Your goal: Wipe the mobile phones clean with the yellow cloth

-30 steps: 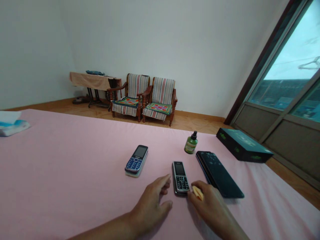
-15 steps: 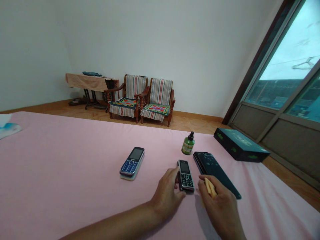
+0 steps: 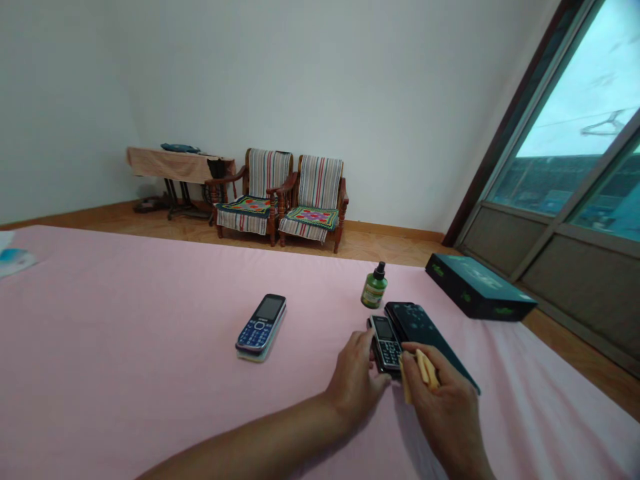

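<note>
My left hand (image 3: 356, 380) grips a small black-and-silver keypad mobile phone (image 3: 387, 347), its fingers along the left side and its thumb at the bottom end. The phone lies face up on a pink sheet. My right hand (image 3: 445, 400) is closed on a folded yellow cloth (image 3: 427, 370), part of which hangs below the fingers at the phone's lower right edge. Just right of the phone lies a long dark flat case (image 3: 425, 327) with a floral pattern, partly behind my right hand. A blue keypad phone (image 3: 261, 325) lies to the left, on top of something pale.
A green bottle with a black cap (image 3: 375, 287) stands beyond the phone. A dark box (image 3: 480, 287) lies at the back right. The pink sheet (image 3: 150, 353) ends before two wooden chairs (image 3: 310, 213) and a cloth-covered table (image 3: 170, 163).
My left hand and the black-and-silver phone have shifted right, up beside the dark case. The yellow cloth in my right hand has come to the phone's lower right edge.
</note>
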### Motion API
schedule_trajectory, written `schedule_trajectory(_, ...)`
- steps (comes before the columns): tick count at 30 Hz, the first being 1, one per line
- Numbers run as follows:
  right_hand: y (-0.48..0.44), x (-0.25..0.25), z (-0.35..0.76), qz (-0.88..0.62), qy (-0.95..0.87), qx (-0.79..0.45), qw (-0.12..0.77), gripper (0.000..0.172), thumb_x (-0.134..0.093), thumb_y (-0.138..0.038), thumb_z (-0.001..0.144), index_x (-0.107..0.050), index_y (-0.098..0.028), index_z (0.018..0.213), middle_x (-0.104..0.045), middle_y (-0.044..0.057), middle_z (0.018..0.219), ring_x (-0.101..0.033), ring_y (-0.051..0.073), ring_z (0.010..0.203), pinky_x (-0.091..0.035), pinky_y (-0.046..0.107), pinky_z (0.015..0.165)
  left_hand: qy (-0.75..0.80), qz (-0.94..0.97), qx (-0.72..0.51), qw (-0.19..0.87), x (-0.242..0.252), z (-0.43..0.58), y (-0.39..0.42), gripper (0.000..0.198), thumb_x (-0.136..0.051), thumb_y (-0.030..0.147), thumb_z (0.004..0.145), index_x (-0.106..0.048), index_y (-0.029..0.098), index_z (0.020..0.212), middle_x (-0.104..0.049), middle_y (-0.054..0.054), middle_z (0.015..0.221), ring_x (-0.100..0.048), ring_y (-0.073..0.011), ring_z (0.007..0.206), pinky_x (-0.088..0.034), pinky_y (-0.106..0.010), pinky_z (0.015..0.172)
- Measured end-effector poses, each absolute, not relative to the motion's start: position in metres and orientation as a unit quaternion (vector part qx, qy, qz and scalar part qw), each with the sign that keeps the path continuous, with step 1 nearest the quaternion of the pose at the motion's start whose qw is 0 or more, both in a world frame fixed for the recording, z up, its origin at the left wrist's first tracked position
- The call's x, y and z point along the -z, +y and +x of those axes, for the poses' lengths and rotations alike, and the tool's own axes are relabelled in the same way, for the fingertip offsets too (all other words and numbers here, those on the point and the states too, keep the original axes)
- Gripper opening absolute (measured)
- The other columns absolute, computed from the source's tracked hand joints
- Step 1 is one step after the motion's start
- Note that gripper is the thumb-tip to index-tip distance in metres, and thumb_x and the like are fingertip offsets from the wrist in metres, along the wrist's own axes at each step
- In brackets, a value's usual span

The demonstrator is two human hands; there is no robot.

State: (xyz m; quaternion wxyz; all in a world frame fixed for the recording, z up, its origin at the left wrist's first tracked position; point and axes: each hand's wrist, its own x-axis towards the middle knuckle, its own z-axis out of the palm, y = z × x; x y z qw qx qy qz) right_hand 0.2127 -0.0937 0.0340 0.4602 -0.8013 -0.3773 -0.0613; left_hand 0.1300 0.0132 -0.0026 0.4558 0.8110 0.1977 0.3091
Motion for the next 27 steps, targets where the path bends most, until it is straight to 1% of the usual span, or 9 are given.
schedule_trajectory(2,-0.093,-0.033,0.212,-0.795,-0.384,0.050,0.467,0.030,-0.052,-0.043,0.084,-0.068,-0.018,0.091,-0.070,0.005,0.070,-0.063,0.020,0.059,-0.048,0.026,0.056,0.189,0.818,-0.310,0.446,0.000,0.124,0.013,0.064,-0.067,-0.002,0.065,-0.051,0.020,0.124,-0.055,-0.005,0.112,-0.055,-0.0209,0.096,-0.050,-0.031,0.082)
schedule_trajectory(4,-0.091,-0.032,0.210,-0.788,-0.393,0.029,0.473,0.030,-0.052,-0.043,0.084,-0.068,-0.018,0.090,-0.070,0.005,0.072,-0.063,0.020,0.061,-0.048,0.026,0.057,0.179,0.828,-0.310,0.432,-0.006,0.110,0.015,0.074,-0.069,0.000,0.065,-0.046,0.021,0.132,-0.051,-0.008,0.125,-0.049,-0.0247,0.113,-0.044,-0.037,0.098)
schedule_trajectory(6,-0.088,-0.030,0.204,-0.780,-0.402,-0.005,0.480,0.030,-0.053,-0.043,0.082,-0.067,-0.018,0.091,-0.069,0.004,0.072,-0.063,0.020,0.061,-0.048,0.026,0.058,0.170,0.840,-0.307,0.413,-0.015,0.089,0.020,0.077,-0.068,0.001,0.068,-0.040,0.022,0.137,-0.049,-0.008,0.131,-0.046,-0.0256,0.120,-0.039,-0.040,0.105)
schedule_trajectory(12,-0.080,-0.022,0.183,-0.755,-0.414,-0.155,0.484,0.021,-0.047,-0.038,0.076,-0.057,-0.020,0.075,-0.054,-0.002,0.058,-0.051,0.016,0.053,-0.039,0.024,0.048,0.227,0.894,-0.339,0.185,-0.049,0.009,0.060,0.047,-0.059,0.019,0.086,-0.048,0.019,0.131,-0.056,-0.011,0.120,-0.052,-0.0275,0.113,-0.042,-0.043,0.100)
schedule_trajectory(14,-0.078,-0.021,0.178,-0.738,-0.423,-0.178,0.495,0.018,-0.046,-0.037,0.074,-0.052,-0.021,0.069,-0.048,-0.003,0.056,-0.047,0.015,0.051,-0.036,0.023,0.046,0.276,0.893,-0.340,0.106,-0.054,-0.014,0.080,0.048,-0.061,0.029,0.086,-0.047,0.019,0.131,-0.056,-0.012,0.121,-0.051,-0.0306,0.113,-0.042,-0.046,0.100)
schedule_trajectory(16,-0.077,-0.020,0.174,-0.723,-0.430,-0.191,0.506,0.018,-0.045,-0.037,0.074,-0.048,-0.022,0.065,-0.045,-0.004,0.055,-0.044,0.014,0.050,-0.034,0.023,0.045,0.335,0.891,-0.301,0.053,-0.054,-0.031,0.096,0.060,-0.066,0.038,0.082,-0.044,0.018,0.134,-0.057,-0.013,0.119,-0.053,-0.0333,0.110,-0.043,-0.047,0.097)
schedule_trajectory(20,-0.077,-0.017,0.168,-0.718,-0.443,-0.184,0.505,0.020,-0.045,-0.038,0.075,-0.046,-0.022,0.064,-0.044,-0.004,0.056,-0.044,0.013,0.050,-0.033,0.023,0.046,0.417,0.883,-0.204,0.065,-0.047,-0.046,0.110,0.070,-0.062,0.040,0.083,-0.036,0.009,0.141,-0.057,-0.019,0.124,-0.055,-0.0350,0.112,-0.045,-0.046,0.094)
schedule_trajectory(24,-0.075,-0.008,0.169,-0.721,-0.441,-0.176,0.504,0.020,-0.048,-0.038,0.076,-0.046,-0.022,0.064,-0.043,-0.004,0.057,-0.043,0.014,0.052,-0.034,0.022,0.046,0.421,0.882,-0.197,0.079,-0.042,-0.046,0.110,0.065,-0.058,0.033,0.085,-0.037,0.006,0.140,-0.059,-0.021,0.126,-0.060,-0.0320,0.109,-0.045,-0.041,0.094)
schedule_trajectory(27,-0.073,0.001,0.171,-0.714,-0.446,-0.174,0.511,0.022,-0.049,-0.040,0.075,-0.048,-0.021,0.064,-0.046,-0.003,0.057,-0.044,0.014,0.053,-0.035,0.023,0.047,0.421,0.880,-0.201,0.086,-0.042,-0.043,0.109,0.067,-0.062,0.031,0.081,-0.039,0.008,0.139,-0.060,-0.019,0.125,-0.060,-0.0305,0.109,-0.046,-0.038,0.094)
